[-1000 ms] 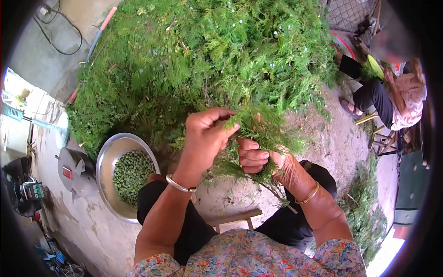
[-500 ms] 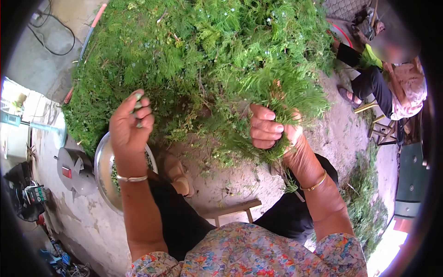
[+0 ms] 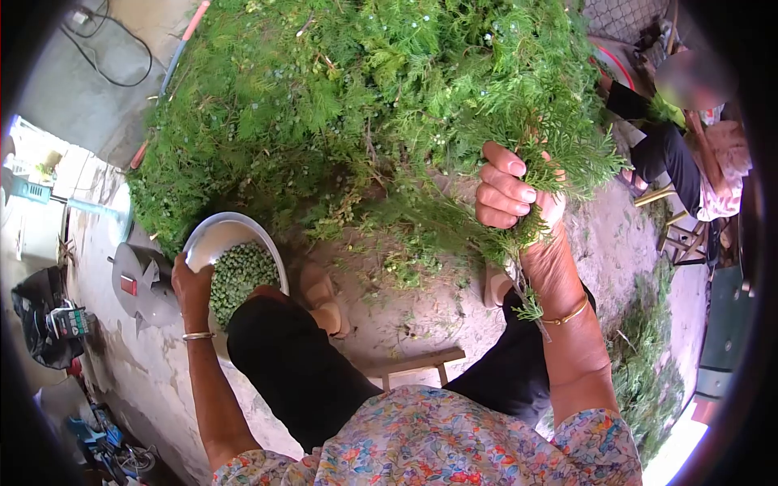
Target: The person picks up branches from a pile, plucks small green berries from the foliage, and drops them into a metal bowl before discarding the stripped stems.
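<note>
My right hand [image 3: 519, 198] is closed around a leafy evergreen sprig [image 3: 571, 142], raised in front of the heap. The sprig's bare stem hangs below the fist, along the wrist. Low on the left, my left hand [image 3: 193, 287] is at the left side of a metal basin [image 3: 279, 263], over its rim. Its fingers are mostly hidden, and nothing shows in them. Many small green cones [image 3: 243, 275] lie in the basin. Beyond both hands spreads a large heap of evergreen branches [image 3: 324, 105] dotted with pale cones.
My knees, in black trousers [image 3: 300, 364], flank a low wooden stool [image 3: 421, 362]. Another person [image 3: 713, 154] sits at the far right holding greenery. More cut branches [image 3: 648, 364] lie on the right-hand ground. A grey metal object [image 3: 142, 283] stands left of the basin.
My left hand has gone from in front of the heap, with small green cones in its fingers, down and left to the basin. My right hand has moved slightly right and up with the sprig.
</note>
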`<control>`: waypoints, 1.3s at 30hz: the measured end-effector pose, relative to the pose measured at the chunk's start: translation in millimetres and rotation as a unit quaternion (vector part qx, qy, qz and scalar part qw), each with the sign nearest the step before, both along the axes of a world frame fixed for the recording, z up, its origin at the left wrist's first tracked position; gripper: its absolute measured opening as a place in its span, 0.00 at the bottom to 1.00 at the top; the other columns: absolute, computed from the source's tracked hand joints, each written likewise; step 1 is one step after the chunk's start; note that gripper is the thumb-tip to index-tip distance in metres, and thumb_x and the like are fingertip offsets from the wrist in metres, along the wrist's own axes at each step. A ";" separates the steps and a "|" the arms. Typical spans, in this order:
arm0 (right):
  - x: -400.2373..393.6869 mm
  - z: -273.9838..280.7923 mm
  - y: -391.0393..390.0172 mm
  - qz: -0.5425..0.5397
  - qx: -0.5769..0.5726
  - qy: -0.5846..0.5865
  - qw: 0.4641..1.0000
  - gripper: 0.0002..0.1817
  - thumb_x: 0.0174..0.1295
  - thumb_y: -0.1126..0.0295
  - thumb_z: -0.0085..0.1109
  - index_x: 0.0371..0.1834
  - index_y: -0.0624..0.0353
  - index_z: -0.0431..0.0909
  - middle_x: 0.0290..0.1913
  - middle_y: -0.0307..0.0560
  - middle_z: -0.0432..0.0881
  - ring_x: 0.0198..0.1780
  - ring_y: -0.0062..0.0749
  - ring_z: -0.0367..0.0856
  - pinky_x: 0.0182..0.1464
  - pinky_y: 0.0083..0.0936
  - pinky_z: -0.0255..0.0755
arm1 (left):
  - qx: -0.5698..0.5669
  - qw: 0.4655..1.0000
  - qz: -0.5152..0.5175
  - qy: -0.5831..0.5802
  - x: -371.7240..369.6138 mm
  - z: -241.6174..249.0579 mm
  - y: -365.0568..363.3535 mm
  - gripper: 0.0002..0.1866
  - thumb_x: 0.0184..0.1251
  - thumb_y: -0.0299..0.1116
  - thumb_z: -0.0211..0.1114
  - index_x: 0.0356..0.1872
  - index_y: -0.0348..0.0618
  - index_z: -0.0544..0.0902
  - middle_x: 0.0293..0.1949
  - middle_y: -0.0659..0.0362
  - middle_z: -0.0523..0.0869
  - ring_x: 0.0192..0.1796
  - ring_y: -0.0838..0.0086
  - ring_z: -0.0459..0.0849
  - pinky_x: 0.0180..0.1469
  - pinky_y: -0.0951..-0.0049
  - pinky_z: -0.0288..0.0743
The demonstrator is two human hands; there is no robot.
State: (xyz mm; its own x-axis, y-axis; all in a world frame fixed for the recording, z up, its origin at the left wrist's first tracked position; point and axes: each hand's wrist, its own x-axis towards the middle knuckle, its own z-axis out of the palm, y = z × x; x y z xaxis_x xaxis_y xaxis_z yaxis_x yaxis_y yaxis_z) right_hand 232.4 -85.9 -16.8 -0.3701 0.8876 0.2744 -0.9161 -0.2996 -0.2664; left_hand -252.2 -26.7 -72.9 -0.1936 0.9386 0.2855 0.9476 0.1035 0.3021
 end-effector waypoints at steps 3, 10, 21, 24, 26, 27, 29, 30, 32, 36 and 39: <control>-0.4 0.4 0.9 0.004 0.001 0.000 1.000 0.15 0.59 0.57 0.55 0.27 0.52 0.63 0.16 0.29 0.64 0.14 0.15 0.60 0.18 0.16 0.55 | -0.046 0.983 -0.037 -0.176 46.0 32.4 9.2 0.23 0.51 0.32 0.64 0.48 0.29 0.76 0.44 0.45 0.81 0.47 0.60 0.80 0.50 0.66 0.71; -1.6 1.2 0.8 -0.012 -0.018 0.000 1.000 0.14 0.60 0.59 0.55 0.28 0.52 0.63 0.16 0.30 0.65 0.14 0.16 0.60 0.17 0.16 0.54 | -0.220 0.876 -0.376 -0.206 207.7 38.0 18.9 0.18 0.51 0.24 0.66 0.45 0.34 0.78 0.38 0.55 0.81 0.40 0.73 0.80 0.44 0.74 0.76; 8.2 -0.7 2.1 -0.050 -0.019 -0.015 0.998 0.15 0.61 0.57 0.56 0.27 0.52 0.64 0.16 0.30 0.65 0.14 0.15 0.60 0.16 0.15 0.53 | -0.432 0.571 -0.224 -0.661 291.6 -3.5 17.7 0.09 0.55 0.20 0.63 0.39 0.33 0.79 0.30 0.57 0.81 0.26 0.74 0.78 0.25 0.72 0.74; 10.6 18.3 0.4 -0.186 -0.130 -0.239 0.944 0.18 0.60 0.50 0.57 0.26 0.52 0.66 0.15 0.29 0.61 0.15 0.16 0.58 0.19 0.16 0.55 | -0.353 0.630 -0.235 -0.650 281.8 16.5 23.5 0.07 0.55 0.21 0.65 0.35 0.35 0.79 0.27 0.60 0.79 0.24 0.77 0.76 0.23 0.74 0.71; -2.5 34.2 -4.2 -0.267 -0.261 -0.432 0.821 0.20 0.55 0.53 0.65 0.36 0.60 0.75 0.25 0.41 0.77 0.28 0.25 0.75 0.30 0.24 0.69 | -0.335 0.636 -0.239 -0.652 275.1 31.7 21.6 0.06 0.56 0.23 0.65 0.35 0.35 0.79 0.25 0.62 0.77 0.22 0.79 0.73 0.21 0.76 0.68; -4.2 26.9 -2.3 -0.280 -0.246 -0.465 0.803 0.22 0.55 0.54 0.65 0.41 0.63 0.75 0.33 0.47 0.79 0.38 0.29 0.75 0.40 0.29 0.68 | -0.329 0.605 -0.269 -0.673 270.8 37.7 20.4 0.06 0.57 0.23 0.64 0.35 0.36 0.78 0.25 0.62 0.77 0.22 0.80 0.73 0.21 0.77 0.66; -9.5 12.2 2.6 -0.292 -0.230 -0.497 0.784 0.25 0.55 0.55 0.65 0.46 0.66 0.75 0.41 0.52 0.80 0.48 0.33 0.75 0.51 0.34 0.68 | -0.325 0.555 -0.309 -0.701 266.3 47.3 16.7 0.04 0.58 0.23 0.61 0.35 0.37 0.77 0.25 0.63 0.76 0.22 0.80 0.72 0.20 0.77 0.66; -13.8 8.5 3.5 -0.250 -0.251 -0.505 0.787 0.27 0.55 0.56 0.66 0.50 0.67 0.73 0.45 0.53 0.79 0.54 0.34 0.71 0.57 0.36 0.61 | -0.325 0.555 -0.310 -0.700 265.5 51.9 14.0 0.04 0.58 0.23 0.61 0.35 0.37 0.77 0.25 0.63 0.76 0.22 0.80 0.72 0.20 0.77 0.66; -22.3 6.4 3.7 -0.208 -0.269 -0.512 0.789 0.30 0.54 0.56 0.66 0.53 0.69 0.72 0.50 0.54 0.78 0.60 0.35 0.67 0.64 0.37 0.54 | -0.344 0.511 -0.313 -0.723 265.4 58.6 10.4 0.04 0.58 0.22 0.60 0.35 0.36 0.77 0.25 0.63 0.76 0.22 0.81 0.72 0.21 0.78 0.67; -40.7 1.9 2.2 -0.152 -0.205 -0.427 0.868 0.34 0.52 0.56 0.68 0.57 0.69 0.68 0.52 0.50 0.77 0.59 0.35 0.68 0.62 0.34 0.58 | -0.318 0.512 -0.311 -0.735 266.8 59.1 10.7 0.06 0.58 0.21 0.59 0.36 0.35 0.78 0.27 0.61 0.78 0.25 0.80 0.74 0.22 0.78 0.68; -47.4 8.5 -2.0 -0.059 -0.093 -0.421 0.900 0.34 0.49 0.64 0.71 0.57 0.67 0.69 0.49 0.46 0.79 0.51 0.33 0.76 0.56 0.31 0.67 | -0.284 0.561 -0.319 -0.709 267.8 58.8 11.8 0.05 0.56 0.17 0.61 0.35 0.32 0.78 0.29 0.59 0.81 0.27 0.80 0.77 0.23 0.78 0.70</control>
State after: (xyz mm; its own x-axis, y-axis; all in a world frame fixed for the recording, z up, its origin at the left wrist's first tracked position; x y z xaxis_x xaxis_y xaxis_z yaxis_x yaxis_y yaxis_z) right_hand 185.0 -87.9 -8.3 -0.2770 0.9360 -0.2171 -0.4411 -0.3246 -0.8367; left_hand 15.6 -14.9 -14.1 0.5799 0.8070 -0.1114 -0.3046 0.3416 0.8891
